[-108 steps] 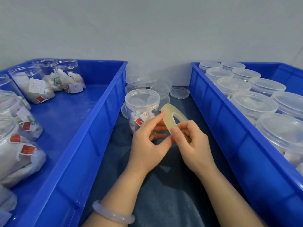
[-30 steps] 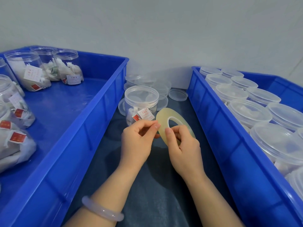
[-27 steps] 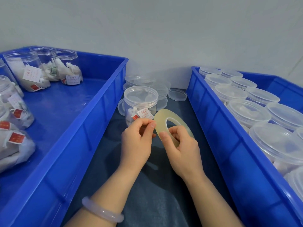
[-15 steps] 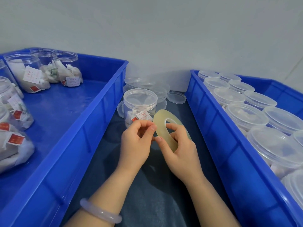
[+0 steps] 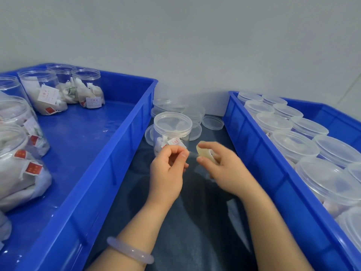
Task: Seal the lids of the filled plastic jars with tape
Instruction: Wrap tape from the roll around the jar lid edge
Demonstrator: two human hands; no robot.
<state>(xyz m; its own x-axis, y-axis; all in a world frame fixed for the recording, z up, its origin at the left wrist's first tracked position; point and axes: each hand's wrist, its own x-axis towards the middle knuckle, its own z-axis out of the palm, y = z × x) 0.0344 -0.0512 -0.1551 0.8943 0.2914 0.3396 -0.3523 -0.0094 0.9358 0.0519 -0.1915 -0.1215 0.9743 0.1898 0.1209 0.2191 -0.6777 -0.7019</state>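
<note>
Along the left edge, a blue crate (image 5: pixel 109 153) of filled jars (image 5: pixel 88 89), bagged contents and red-marked labels inside, apparently without lids; probably parked there as stock waiting for this step. Between the two crates, one lidded jar (image 5: pixel 172 132) upright on the table covering, just behind the hands, set close most likely for taping straight onto the seam under its lid. Just in front of it, left hand (image 5: pixel 168 169), thumb and forefinger pressed together on the free end of the tape, other fingers curled in; pale bracelet (image 5: pixel 129 251) on that wrist. From that pinch, a short clear strip (image 5: pixel 192 154) drawn taut across to the tape roll (image 5: pixel 205 153). Right hand (image 5: pixel 226 171) blurred, thumb below and fingers above curled round the roll, seemingly for pulling it away and paying out length; roll half hidden by that grip. Behind, loose lids (image 5: pixel 213 123) stacked and scattered by the wall, within easy reach. Further right, second blue crate (image 5: pixel 254 153) packed with capped jars (image 5: pixel 295 145); taped or not, cannot tell. Underneath, dark blue-grey cloth (image 5: pixel 195 231), creased, soft footing for the jar. Beyond, plain pale wall (image 5: pixel 195 45), bare, with a corner line at far right.
</note>
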